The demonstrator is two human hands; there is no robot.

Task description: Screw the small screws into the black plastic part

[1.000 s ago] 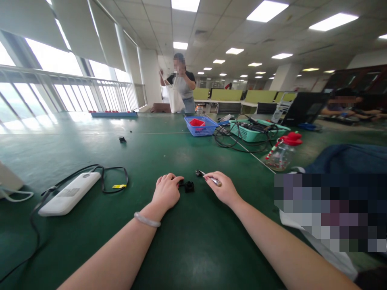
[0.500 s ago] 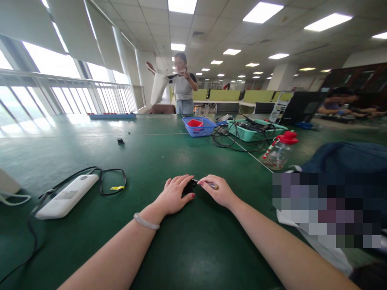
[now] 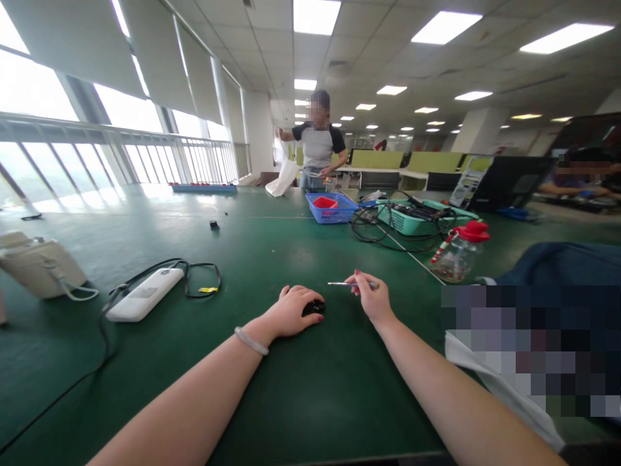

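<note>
My left hand (image 3: 294, 310), with a pale bangle at the wrist, lies over a small, glossy black object (image 3: 315, 307) on the green table (image 3: 310, 401). Its fingers and thumb close around that object, hiding most of it, so I cannot tell what kind it is. In my right hand (image 3: 372, 299) is a slim screwdriver (image 3: 339, 283), gripped by its handle. The metal shaft points left, and its tip is above and to the right of the black object, apart from it.
A white power bank (image 3: 145, 296) and black cable (image 3: 104, 330) lie left, near a beige bag (image 3: 41, 265). Ahead are a blue basket (image 3: 334, 212), a green basket (image 3: 412, 222) with cables and a red-capped bottle (image 3: 458, 255). A person (image 3: 317, 145) stands across the table holding white material.
My right hand has drawn the screwdriver away from the black object, up and to the right. My left hand stays on that object. The view has turned left, and the person opposite has lowered the white material.
</note>
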